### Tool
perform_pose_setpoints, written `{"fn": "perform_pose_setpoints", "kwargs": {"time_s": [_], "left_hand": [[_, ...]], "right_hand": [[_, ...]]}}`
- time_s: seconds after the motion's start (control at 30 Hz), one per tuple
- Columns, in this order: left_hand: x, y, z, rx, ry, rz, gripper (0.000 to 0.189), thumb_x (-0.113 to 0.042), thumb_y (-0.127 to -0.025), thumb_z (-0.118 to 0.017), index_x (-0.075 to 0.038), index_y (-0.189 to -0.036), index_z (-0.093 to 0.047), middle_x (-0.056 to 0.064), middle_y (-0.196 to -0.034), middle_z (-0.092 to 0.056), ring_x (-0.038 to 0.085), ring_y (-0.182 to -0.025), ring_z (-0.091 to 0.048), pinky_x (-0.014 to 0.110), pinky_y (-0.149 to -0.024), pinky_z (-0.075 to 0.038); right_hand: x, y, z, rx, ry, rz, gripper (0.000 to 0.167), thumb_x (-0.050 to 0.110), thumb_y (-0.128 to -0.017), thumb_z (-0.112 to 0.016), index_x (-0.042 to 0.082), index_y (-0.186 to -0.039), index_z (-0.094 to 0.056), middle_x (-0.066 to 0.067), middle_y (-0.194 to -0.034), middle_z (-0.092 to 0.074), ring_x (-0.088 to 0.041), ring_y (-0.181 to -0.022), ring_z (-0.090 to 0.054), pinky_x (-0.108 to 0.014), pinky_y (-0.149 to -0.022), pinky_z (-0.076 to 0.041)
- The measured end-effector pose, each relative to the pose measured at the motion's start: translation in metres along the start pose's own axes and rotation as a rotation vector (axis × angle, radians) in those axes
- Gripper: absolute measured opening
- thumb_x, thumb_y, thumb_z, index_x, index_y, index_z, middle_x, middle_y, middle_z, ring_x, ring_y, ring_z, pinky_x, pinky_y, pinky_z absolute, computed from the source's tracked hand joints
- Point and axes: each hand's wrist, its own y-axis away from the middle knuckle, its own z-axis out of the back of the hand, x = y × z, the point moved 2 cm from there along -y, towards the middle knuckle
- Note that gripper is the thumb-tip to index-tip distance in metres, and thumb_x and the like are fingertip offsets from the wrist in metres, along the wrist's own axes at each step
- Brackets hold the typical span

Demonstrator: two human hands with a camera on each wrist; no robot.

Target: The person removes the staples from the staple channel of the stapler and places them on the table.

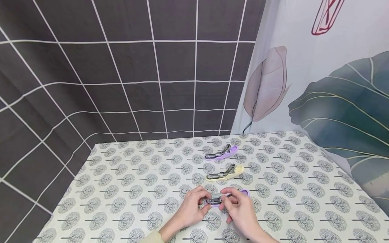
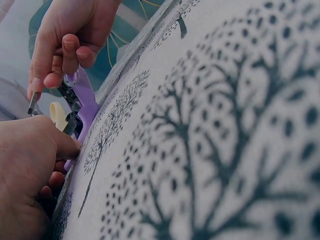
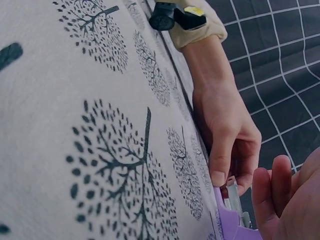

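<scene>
Under both hands lies a purple stapler (image 1: 245, 192) with its metal magazine (image 1: 214, 201) exposed. My left hand (image 1: 194, 206) holds the stapler's left end between thumb and fingers, resting low on the cloth. Above the magazine, my right hand (image 1: 241, 210) pinches a small grey metal strip (image 2: 33, 103) between thumb and forefinger; its other fingers are loosely bent. In the right wrist view, the purple body (image 3: 230, 224) shows beside the left thumb, while the right fingers (image 3: 281, 186) cover part of it.
Behind the hands, a cream stapler (image 1: 235, 172) and another purple stapler (image 1: 229, 153) lie opened out on the tree-patterned tablecloth (image 1: 133, 175). A dark gridded curtain (image 1: 176, 64) hangs behind and left of the table; a pale leaf-printed curtain (image 1: 273, 125) hangs at the right.
</scene>
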Motion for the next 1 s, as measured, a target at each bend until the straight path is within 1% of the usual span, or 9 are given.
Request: {"fn": "perform_pose_setpoints", "kwargs": {"time_s": [0.13, 0.3, 0.57, 0.83, 1.0], "left_hand": [[0.000, 0.000, 0.000, 0.000, -0.001, -0.004, 0.025, -0.002, -0.076, -0.080, -0.013, -0.097, -0.071, -0.014, -0.090, -0.058, -0.002, -0.067, -0.045, 0.021, -0.072, -0.036], [0.000, 0.000, -0.001, 0.002, 0.000, -0.002, 0.026, -0.002, -0.076, -0.080, -0.014, -0.097, -0.072, -0.014, -0.090, -0.058, -0.002, -0.067, -0.045, 0.023, -0.073, -0.036], [0.001, 0.001, -0.001, 0.001, 0.007, 0.007, 0.026, -0.002, -0.077, -0.080, -0.014, -0.098, -0.071, -0.014, -0.090, -0.058, -0.002, -0.067, -0.044, 0.023, -0.073, -0.036], [0.001, 0.001, -0.001, -0.006, 0.002, -0.009, 0.025, -0.002, -0.076, -0.080, -0.013, -0.097, -0.071, -0.014, -0.090, -0.058, -0.002, -0.067, -0.044, 0.022, -0.073, -0.036], [0.001, 0.001, -0.001, 0.000, 0.001, -0.003, 0.025, -0.002, -0.077, -0.080, -0.013, -0.098, -0.071, -0.014, -0.090, -0.058, -0.002, -0.067, -0.044, 0.022, -0.073, -0.036]], "right_hand": [[0.001, -0.001, 0.002, -0.010, 0.011, -0.017, 0.018, -0.001, -0.094, -0.064, 0.000, -0.113, -0.065, -0.004, -0.069, -0.068, -0.013, -0.036, -0.049, -0.030, -0.036, -0.045], [0.002, 0.000, 0.006, -0.021, 0.036, -0.004, 0.017, -0.002, -0.094, -0.064, 0.000, -0.111, -0.065, -0.003, -0.067, -0.068, -0.013, -0.036, -0.051, -0.029, -0.036, -0.045], [0.005, 0.000, 0.013, -0.023, 0.032, -0.024, 0.018, -0.002, -0.094, -0.063, 0.001, -0.111, -0.066, -0.004, -0.068, -0.067, -0.014, -0.036, -0.050, -0.030, -0.036, -0.044], [0.005, 0.001, 0.018, -0.019, -0.021, -0.070, 0.018, 0.001, -0.095, -0.063, 0.002, -0.113, -0.065, -0.008, -0.070, -0.067, -0.015, -0.036, -0.049, -0.033, -0.036, -0.046], [0.004, 0.001, 0.022, -0.019, -0.036, -0.070, 0.021, 0.001, -0.095, -0.064, 0.000, -0.115, -0.064, -0.008, -0.071, -0.068, -0.015, -0.036, -0.048, -0.032, -0.035, -0.046]]}}
